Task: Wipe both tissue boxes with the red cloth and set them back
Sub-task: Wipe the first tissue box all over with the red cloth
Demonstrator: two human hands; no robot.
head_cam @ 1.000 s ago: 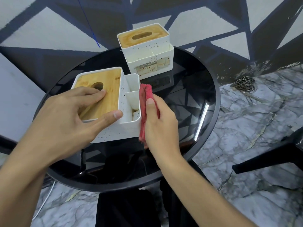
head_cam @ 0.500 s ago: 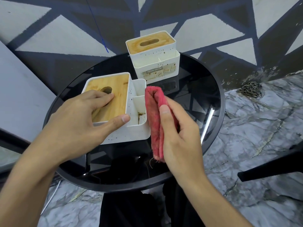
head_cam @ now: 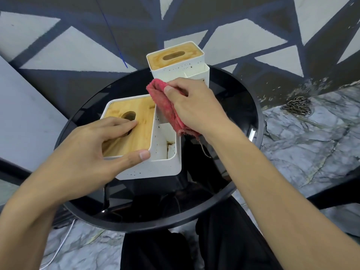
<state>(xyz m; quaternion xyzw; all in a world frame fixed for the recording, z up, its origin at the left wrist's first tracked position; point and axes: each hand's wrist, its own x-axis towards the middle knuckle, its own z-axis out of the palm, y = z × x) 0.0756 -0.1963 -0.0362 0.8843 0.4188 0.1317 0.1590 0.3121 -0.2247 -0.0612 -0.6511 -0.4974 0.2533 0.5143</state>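
The near tissue box, white with a wooden lid and side compartments, stands on the round black glass table. My left hand grips its near corner, fingers lying on the lid by the slot and thumb on the rim. My right hand holds the folded red cloth over the box's far right compartments, at the lid's far edge. The second tissue box, also white with a wooden lid, stands at the table's far side, its front partly hidden by my right hand.
A grey and dark patterned wall rises close behind the table. A metal chain lies on the marble floor at right. A black chair leg reaches in from the right. A white cable runs along the floor at lower left.
My right hand has lifted the red cloth from the box's right side wall and carried it up and back over the far compartments. The left hand keeps its hold.
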